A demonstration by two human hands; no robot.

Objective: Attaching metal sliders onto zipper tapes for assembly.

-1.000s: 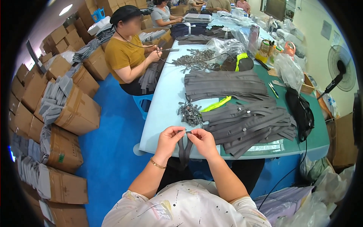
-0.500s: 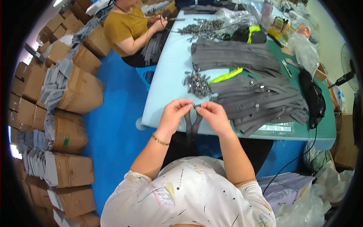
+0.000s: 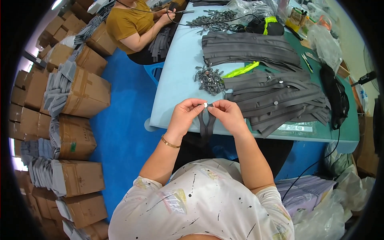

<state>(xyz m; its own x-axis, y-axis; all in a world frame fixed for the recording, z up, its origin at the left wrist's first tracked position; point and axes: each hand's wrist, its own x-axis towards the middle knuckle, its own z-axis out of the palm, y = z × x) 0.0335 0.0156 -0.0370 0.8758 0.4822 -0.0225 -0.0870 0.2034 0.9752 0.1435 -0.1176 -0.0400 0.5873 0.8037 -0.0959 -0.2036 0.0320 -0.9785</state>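
A dark grey zipper [image 3: 206,126] hangs in a narrow loop over the table's front edge. Both of its upper ends are pinched, one by my left hand [image 3: 187,114] and one by my right hand [image 3: 228,114], the fingertips nearly meeting. Between them shines a small bright metal piece [image 3: 205,105], probably a zipper slider, too small to make out fully. Beyond my hands lies a heap of small dark grey sliders [image 3: 210,80]. To the right, several dark grey zippers [image 3: 276,102] are spread in a pile, some with shiny metal pieces on them.
Another zipper stack [image 3: 248,48] and slider heap [image 3: 214,20] lie farther back, near a neon yellow strip [image 3: 242,70]. A black pouch [image 3: 334,96] with a cable rests at the right edge. Left, a co-worker [image 3: 134,26] sits, and cartons [image 3: 86,94] line the floor.
The metal piece between my fingertips now shows as a bright spot. My hands have shifted slightly away from me, still pinching the zipper. The view has moved a little.
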